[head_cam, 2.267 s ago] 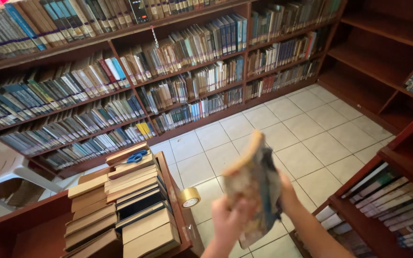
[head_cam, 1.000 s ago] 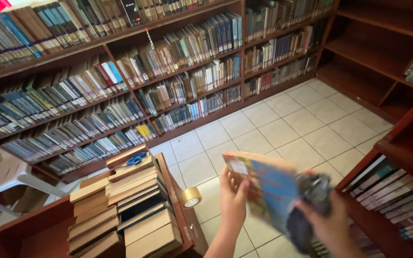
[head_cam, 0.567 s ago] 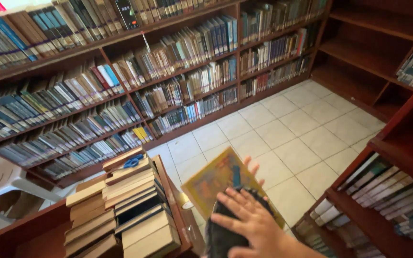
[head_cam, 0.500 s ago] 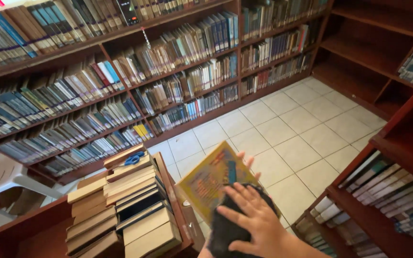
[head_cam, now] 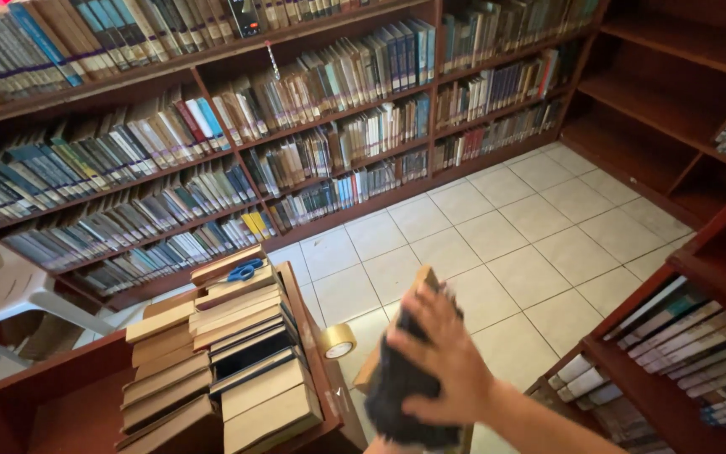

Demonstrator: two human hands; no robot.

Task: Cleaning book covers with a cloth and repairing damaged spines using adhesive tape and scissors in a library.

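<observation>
Stacked books (head_cam: 228, 361) fill a wooden cart (head_cam: 69, 395) at lower left, scissors (head_cam: 244, 271) on top, a tape roll (head_cam: 338, 340) on the floor (head_cam: 497, 235) just right of it, wall shelves (head_cam: 212, 126) behind, another bookcase (head_cam: 682, 336) at right.

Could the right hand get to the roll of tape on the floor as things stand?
Probably not straight away: the right hand is pressed flat with a dark cloth against a book. The roll of tape lies close by to its left on bare tile, nothing between them.
</observation>
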